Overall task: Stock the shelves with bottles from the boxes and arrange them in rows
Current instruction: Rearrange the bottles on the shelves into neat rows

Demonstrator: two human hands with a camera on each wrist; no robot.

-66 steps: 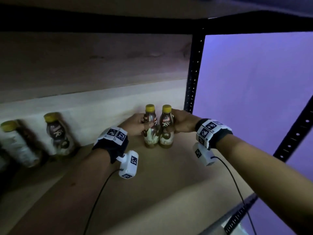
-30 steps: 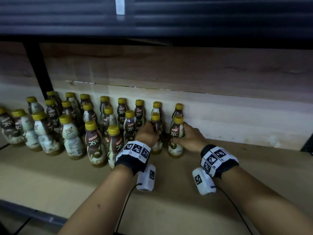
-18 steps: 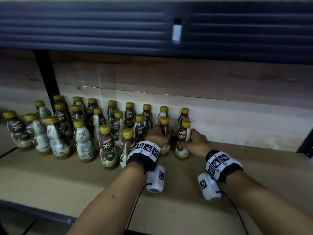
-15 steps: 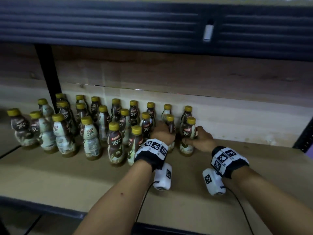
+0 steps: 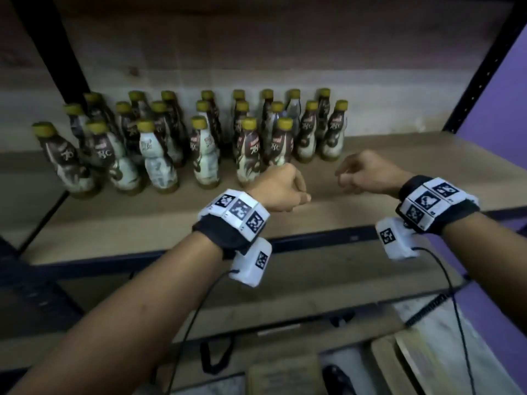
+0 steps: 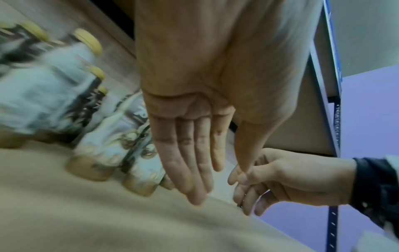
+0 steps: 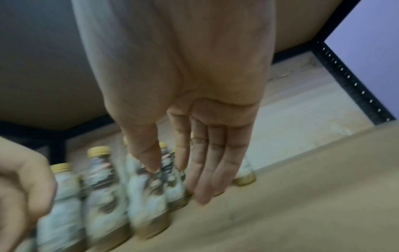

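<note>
Bottles (image 5: 251, 143) are stood in rows on the left and middle of the shelf (image 5: 385, 166), its right end unfilled, while left hand (image 5: 281, 189) and right hand (image 5: 368, 173) are held empty, fingers relaxed.

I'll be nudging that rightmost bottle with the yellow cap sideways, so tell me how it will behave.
The rightmost bottle is tall on a narrow base, so a push near the cap would probably tip it. Its label looks glossy, maybe slippery. It seems full, so fairly heavy; push low. Both hands are off it.
</note>
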